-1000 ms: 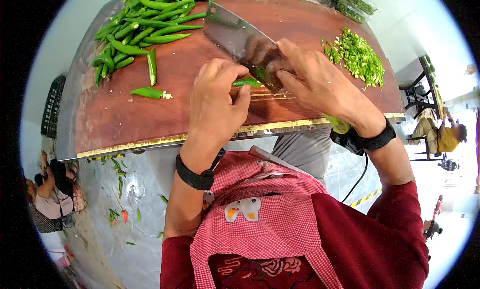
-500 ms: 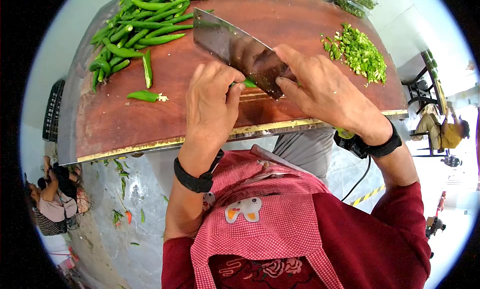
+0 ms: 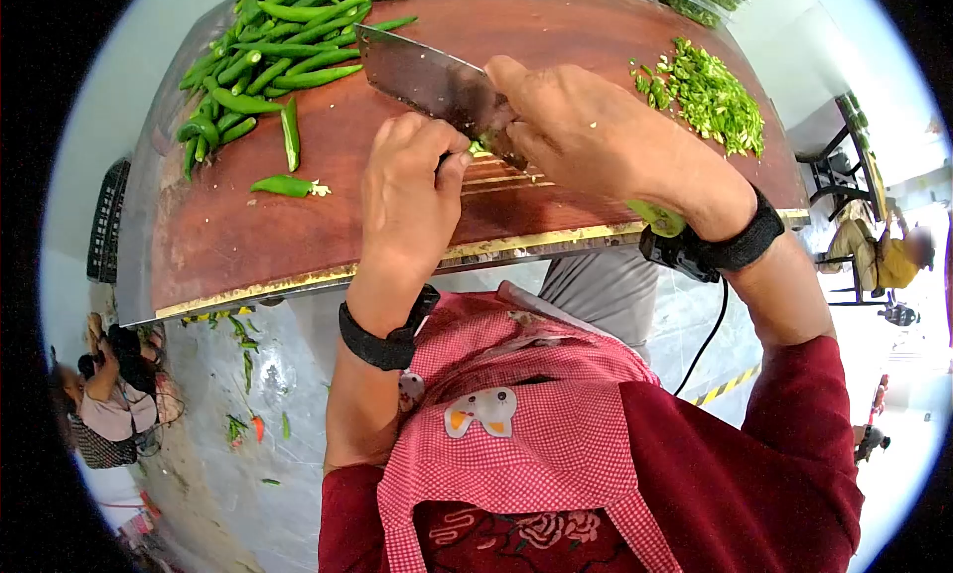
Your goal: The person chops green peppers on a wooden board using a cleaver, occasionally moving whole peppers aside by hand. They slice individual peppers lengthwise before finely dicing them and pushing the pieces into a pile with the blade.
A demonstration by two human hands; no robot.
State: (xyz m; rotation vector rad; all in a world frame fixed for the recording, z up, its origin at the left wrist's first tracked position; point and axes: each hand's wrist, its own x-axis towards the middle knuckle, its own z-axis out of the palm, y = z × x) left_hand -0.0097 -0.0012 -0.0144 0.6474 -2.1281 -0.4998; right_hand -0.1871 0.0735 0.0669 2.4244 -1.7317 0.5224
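My right hand [image 3: 601, 131] is wrapped around a broad cleaver [image 3: 422, 72], its blade slanting up to the left above the brown wooden board [image 3: 556, 27]. Just left of the blade, my left hand [image 3: 409, 186] pinches a green chili pepper [image 3: 479, 148], mostly hidden by the fingers and blade. Whole green chilies [image 3: 298, 47] are heaped at the board's far left. Nearer my left hand lie a chili piece [image 3: 290, 136] and a cut chili [image 3: 282, 185] with pale seeds at its end. Chopped chili [image 3: 717, 102] is piled at the right.
Clear packs of greens [image 3: 700, 0] sit beyond the board's far right. Below the yellow front edge [image 3: 328, 275], chilies and scraps [image 3: 246, 360] litter the floor. A person [image 3: 114, 394] is at the left; another in yellow [image 3: 898, 260] sits far right. A cable [image 3: 710, 345] hangs from my right wrist.
My right hand and the cleaver have shifted left, closer to my left hand. Less of the pinched chili shows. My left hand has moved slightly left and up.
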